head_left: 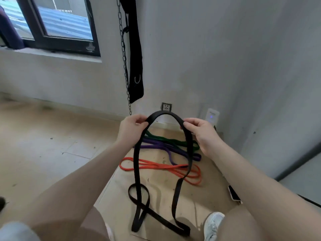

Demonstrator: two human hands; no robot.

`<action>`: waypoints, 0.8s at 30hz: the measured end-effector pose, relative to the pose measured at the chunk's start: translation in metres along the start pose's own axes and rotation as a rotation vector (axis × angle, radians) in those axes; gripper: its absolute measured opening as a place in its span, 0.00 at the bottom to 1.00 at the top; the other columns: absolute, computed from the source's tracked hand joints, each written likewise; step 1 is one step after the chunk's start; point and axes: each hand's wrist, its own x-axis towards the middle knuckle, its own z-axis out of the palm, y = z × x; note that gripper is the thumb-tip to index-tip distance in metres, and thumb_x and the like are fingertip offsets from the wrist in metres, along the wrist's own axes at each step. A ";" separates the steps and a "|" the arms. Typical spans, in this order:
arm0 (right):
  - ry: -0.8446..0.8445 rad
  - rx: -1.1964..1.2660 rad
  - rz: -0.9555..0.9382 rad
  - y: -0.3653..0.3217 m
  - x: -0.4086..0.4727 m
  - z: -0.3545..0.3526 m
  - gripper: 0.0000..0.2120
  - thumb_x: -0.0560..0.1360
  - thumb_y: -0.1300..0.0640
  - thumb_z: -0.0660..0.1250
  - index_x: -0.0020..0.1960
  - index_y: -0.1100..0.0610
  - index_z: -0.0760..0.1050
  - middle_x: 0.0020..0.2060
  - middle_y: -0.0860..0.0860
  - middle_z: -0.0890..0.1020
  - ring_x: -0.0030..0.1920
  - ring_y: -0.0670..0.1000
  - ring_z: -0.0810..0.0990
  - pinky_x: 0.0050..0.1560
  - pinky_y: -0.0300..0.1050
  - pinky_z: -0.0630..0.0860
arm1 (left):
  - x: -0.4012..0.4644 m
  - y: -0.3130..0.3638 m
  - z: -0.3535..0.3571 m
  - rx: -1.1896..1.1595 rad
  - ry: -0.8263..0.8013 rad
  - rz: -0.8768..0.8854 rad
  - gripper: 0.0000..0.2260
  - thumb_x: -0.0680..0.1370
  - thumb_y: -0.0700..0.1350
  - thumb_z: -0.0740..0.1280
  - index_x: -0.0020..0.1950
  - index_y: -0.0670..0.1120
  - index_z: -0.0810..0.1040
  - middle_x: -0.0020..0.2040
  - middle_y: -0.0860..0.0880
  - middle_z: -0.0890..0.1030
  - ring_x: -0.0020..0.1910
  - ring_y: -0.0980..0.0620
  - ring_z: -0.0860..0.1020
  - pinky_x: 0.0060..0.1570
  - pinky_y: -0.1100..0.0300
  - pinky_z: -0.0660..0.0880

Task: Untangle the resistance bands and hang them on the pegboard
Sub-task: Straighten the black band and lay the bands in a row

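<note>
Black band [188, 153] pinched by both hands, purple band [166, 148] partly hidden

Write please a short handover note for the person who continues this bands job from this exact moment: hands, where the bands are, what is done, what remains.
Left hand and right hand: each pinches the top arc of the black band, lifted off the floor.
Black band: its lower part trails on the floor with a twisted loop near the feet.
Orange band, purple band and green band: on the floor by the wall, overlapping.
Done: nothing hung that I can see; no pegboard in view.
Left: untwist the black band, hang it, then separate and hang the other three.
</note>
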 end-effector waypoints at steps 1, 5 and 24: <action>-0.030 -0.030 -0.004 0.007 0.004 0.001 0.06 0.77 0.63 0.64 0.46 0.55 0.78 0.39 0.51 0.82 0.36 0.46 0.78 0.36 0.36 0.73 | 0.002 -0.004 0.004 -0.010 0.013 -0.003 0.05 0.76 0.39 0.66 0.46 0.47 0.81 0.42 0.50 0.81 0.42 0.51 0.78 0.48 0.57 0.76; -0.160 -0.037 0.042 0.020 0.019 0.006 0.07 0.78 0.64 0.62 0.50 0.56 0.78 0.40 0.50 0.81 0.38 0.45 0.80 0.43 0.39 0.77 | 0.008 -0.005 0.015 -0.164 -0.126 0.005 0.07 0.77 0.38 0.65 0.51 0.47 0.79 0.44 0.46 0.82 0.45 0.50 0.80 0.47 0.60 0.76; 0.066 0.478 0.424 0.081 0.074 0.039 0.05 0.78 0.63 0.61 0.50 0.61 0.75 0.38 0.55 0.79 0.39 0.51 0.77 0.41 0.45 0.76 | -0.021 -0.108 0.086 -0.074 -0.537 -0.136 0.22 0.79 0.46 0.62 0.72 0.53 0.63 0.67 0.54 0.72 0.67 0.58 0.69 0.64 0.58 0.68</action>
